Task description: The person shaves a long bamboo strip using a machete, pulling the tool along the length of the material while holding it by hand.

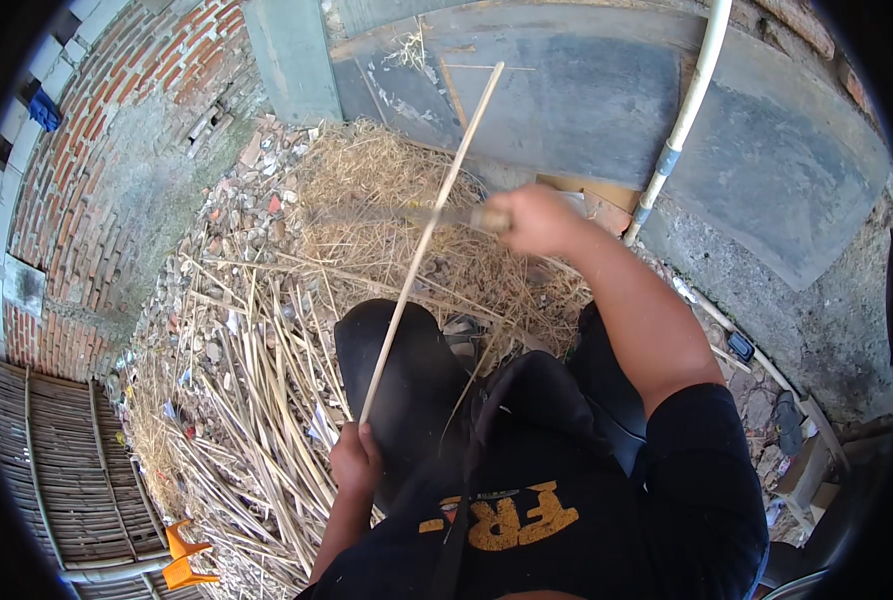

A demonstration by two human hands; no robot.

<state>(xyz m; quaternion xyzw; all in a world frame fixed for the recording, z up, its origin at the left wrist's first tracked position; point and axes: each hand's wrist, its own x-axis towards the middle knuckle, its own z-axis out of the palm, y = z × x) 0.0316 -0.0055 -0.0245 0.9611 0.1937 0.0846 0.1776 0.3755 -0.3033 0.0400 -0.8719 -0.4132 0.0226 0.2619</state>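
Observation:
My left hand (355, 460) is closed around the lower end of a long, pale bamboo strip (414, 265). The strip slants up and away past my left knee, its far end in the air before the grey panels. My right hand (539, 222) grips the handle of a long knife (462, 215). Its blade points left, blurred by motion, and crosses the strip about midway up; whether the edge touches the strip I cannot tell.
Thin bamboo shavings (367, 180) are heaped beyond my knees. Many split bamboo strips (277, 390) lie on rubble to my left. A white pipe (682, 125) and grey panels (587, 90) stand at the far right. A brick wall (97, 170) and orange chair (185, 573) are at left.

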